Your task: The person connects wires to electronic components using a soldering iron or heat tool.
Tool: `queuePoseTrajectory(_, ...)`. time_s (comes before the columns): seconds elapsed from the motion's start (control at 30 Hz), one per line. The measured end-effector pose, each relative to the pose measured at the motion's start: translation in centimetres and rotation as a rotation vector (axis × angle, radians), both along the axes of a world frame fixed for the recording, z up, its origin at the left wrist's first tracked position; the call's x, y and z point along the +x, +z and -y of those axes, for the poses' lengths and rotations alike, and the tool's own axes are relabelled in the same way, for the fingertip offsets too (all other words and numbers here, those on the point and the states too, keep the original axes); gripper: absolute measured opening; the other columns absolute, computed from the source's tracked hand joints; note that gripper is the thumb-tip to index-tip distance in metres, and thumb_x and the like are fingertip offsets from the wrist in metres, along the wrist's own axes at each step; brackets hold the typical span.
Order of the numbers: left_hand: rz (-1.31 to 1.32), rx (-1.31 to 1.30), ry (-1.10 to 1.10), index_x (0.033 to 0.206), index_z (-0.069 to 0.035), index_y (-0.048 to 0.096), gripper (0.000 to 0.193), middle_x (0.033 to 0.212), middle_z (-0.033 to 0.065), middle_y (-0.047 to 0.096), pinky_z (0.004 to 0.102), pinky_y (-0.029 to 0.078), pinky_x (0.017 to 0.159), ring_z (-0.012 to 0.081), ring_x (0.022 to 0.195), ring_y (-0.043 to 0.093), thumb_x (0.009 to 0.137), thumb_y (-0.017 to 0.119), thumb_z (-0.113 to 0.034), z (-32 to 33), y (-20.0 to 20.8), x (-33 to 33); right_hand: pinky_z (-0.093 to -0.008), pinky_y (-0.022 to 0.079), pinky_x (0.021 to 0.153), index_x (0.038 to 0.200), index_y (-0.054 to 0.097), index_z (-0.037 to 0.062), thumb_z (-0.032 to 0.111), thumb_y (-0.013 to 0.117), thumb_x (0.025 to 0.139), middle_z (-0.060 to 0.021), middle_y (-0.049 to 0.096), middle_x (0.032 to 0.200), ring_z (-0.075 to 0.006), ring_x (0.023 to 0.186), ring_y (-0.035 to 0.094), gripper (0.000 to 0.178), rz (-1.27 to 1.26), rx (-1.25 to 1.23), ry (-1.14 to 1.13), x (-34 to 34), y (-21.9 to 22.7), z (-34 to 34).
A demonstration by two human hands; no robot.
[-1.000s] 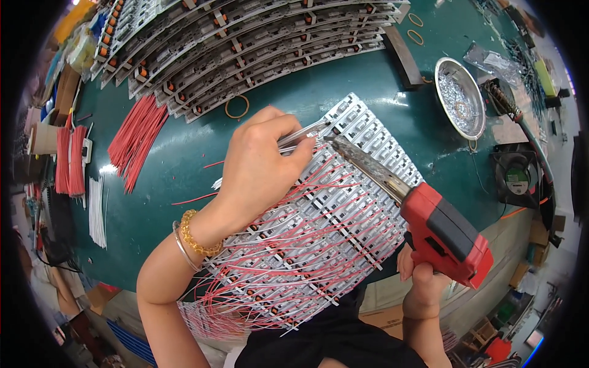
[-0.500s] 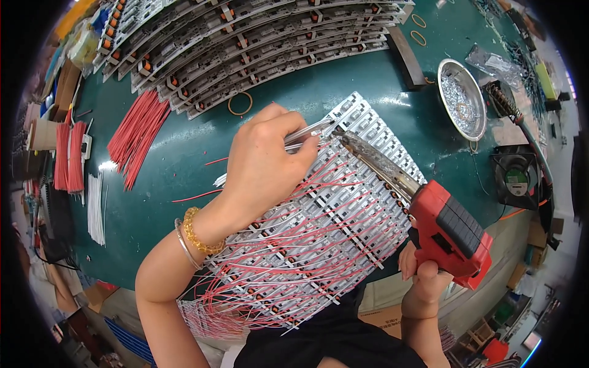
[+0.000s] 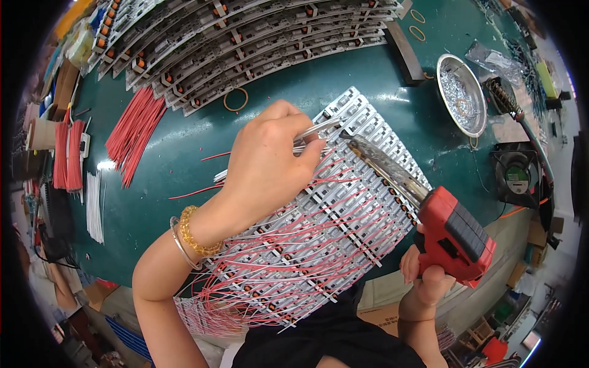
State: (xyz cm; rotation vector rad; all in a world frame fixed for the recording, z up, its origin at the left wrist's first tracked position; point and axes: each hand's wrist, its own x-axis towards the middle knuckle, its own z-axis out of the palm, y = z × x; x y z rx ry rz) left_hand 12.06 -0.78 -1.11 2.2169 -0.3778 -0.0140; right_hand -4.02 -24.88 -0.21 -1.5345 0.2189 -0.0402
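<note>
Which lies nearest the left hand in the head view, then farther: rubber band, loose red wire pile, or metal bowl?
From the left hand:
1. Rubber band, just above it on the green table.
2. Loose red wire pile, off to the left.
3. Metal bowl, far upper right.

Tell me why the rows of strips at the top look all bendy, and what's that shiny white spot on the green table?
In the head view, the fisheye lens curves the stacked strips near the rim; the corners go black. The white spot is lamp glare on the glossy green table. The left hand looks sharp.
</note>
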Motion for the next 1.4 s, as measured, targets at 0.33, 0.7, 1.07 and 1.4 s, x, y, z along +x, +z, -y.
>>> queuePoseTrajectory(0.33, -0.01, -0.061, 0.003, 0.079, 0.001, 0.069, 0.01, 0.088, 0.0157, 0.065, 0.0421, 0.05, 0.065, 0.0343, 0.073, 0.063, 0.078, 0.069, -0.009, 0.3, -0.2, 0.1, -0.027, 0.041, 0.049, 0.106, 0.058, -0.0029, 0.043, 0.076, 0.079, -0.0018, 0.054, 0.068, -0.0132, 0.054, 0.052, 0.056, -0.091, -0.193, -0.062, -1.6, -1.3, 1.1)
queuePoseTrajectory(0.7, 0.023, 0.012, 0.004, 0.081, 0.006, 0.067, 0.011, 0.083, 0.0102, 0.061, 0.0293, 0.051, 0.064, 0.0187, 0.07, 0.062, 0.077, 0.072, -0.004, 0.4, 0.0, -0.1, -0.0332, 0.046, 0.057, 0.095, 0.069, 0.0043, 0.018, 0.074, 0.079, -0.0049, 0.059, 0.083, -0.0216, 0.07, 0.061, 0.022, -0.109, -0.288, 0.044, -1.8, 0.1, 0.9)
queuePoseTrajectory(1.07, 0.02, 0.019, 0.013, 0.079, 0.006, 0.067, 0.011, 0.082, 0.0108, 0.061, 0.0311, 0.051, 0.064, 0.021, 0.07, 0.063, 0.077, 0.071, -0.004, 0.5, 0.1, 0.0, -0.0382, 0.049, 0.079, 0.104, 0.07, 0.0049, 0.041, 0.079, 0.08, -0.0079, 0.067, 0.099, -0.0252, 0.089, 0.064, 0.044, -0.12, -0.237, -0.027, -2.4, -1.1, 1.3)
queuePoseTrajectory(1.4, 0.034, 0.043, 0.008, 0.081, 0.005, 0.068, 0.011, 0.083, 0.0113, 0.062, 0.0315, 0.05, 0.065, 0.0217, 0.072, 0.063, 0.077, 0.071, -0.005, 0.5, -0.1, -0.2, -0.0233, 0.035, 0.042, 0.122, 0.05, -0.0137, 0.059, 0.075, 0.076, 0.0018, 0.047, 0.051, -0.0092, 0.04, 0.045, 0.09, -0.025, -0.131, -0.097, -1.8, -1.2, 0.4)
